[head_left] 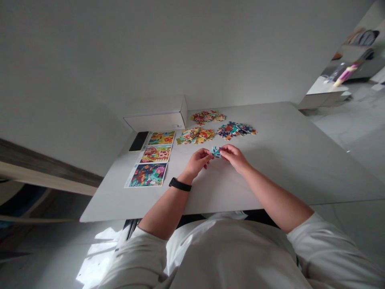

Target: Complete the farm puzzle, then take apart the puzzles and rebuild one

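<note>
Between my two hands is a teal patterned jigsaw piece; whether it is one piece or two joined I cannot tell. My left hand pinches its left side, and a black band sits on that wrist. From the right, my right hand grips the other edge between thumb and fingers. Just beyond them lies a heap of dark blue and multicoloured jigsaw pieces. A yellow-orange heap of jigsaw pieces is to its left, and a third, reddish heap of jigsaw pieces lies farther back.
Three printed picture sheets, the farm one in the middle, line the left of the white table. A black phone lies beside the top sheet. Behind them a white box stands near the wall.
</note>
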A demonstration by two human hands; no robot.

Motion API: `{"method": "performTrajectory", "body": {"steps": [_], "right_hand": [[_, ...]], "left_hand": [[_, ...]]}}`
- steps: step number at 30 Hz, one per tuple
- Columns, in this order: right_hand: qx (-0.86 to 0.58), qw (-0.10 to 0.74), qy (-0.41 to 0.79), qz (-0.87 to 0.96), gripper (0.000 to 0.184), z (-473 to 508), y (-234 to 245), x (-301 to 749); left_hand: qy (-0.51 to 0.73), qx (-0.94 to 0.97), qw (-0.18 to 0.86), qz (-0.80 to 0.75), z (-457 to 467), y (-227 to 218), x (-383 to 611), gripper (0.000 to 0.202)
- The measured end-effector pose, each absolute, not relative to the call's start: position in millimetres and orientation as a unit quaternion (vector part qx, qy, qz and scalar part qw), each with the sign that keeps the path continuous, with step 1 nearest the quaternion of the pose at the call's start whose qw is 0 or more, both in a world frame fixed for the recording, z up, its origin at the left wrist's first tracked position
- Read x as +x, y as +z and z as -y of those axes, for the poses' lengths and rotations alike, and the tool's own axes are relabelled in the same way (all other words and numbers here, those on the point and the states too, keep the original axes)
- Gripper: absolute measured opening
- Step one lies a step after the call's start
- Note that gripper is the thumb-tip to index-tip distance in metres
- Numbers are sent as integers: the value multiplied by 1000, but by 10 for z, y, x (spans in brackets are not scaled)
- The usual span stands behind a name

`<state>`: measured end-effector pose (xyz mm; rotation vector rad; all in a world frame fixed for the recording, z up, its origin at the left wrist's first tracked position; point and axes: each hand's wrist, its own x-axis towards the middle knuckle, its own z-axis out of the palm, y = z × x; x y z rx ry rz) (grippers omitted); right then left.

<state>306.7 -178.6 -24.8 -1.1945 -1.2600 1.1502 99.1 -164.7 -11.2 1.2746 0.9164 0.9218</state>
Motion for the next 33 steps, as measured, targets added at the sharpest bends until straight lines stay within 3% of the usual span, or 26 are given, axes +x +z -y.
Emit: {"method": "performTrajectory", "body": {"steps": [16,21,25,30,33], "right_hand": [[-512,492,485,510,44,1753,-192,3170],[-511,382,490,594,34,1751,-187,3308],[-533,274,424,679,17,1785,-213,3338],[-565,234,318,725,5,1830,-199,3309],[-578,218,283,733,4,1853,-155,3300]], "left_hand": [[388,564,599,-416,1676,-39,957,45],[417,585,539,-440,1622,-74,917,40],[392,647,469,-456,1591,-139,888,32],[346,788,294,-416,1606,-161,845,18],[307,825,271,-390,1631,-145,840,19]]}}
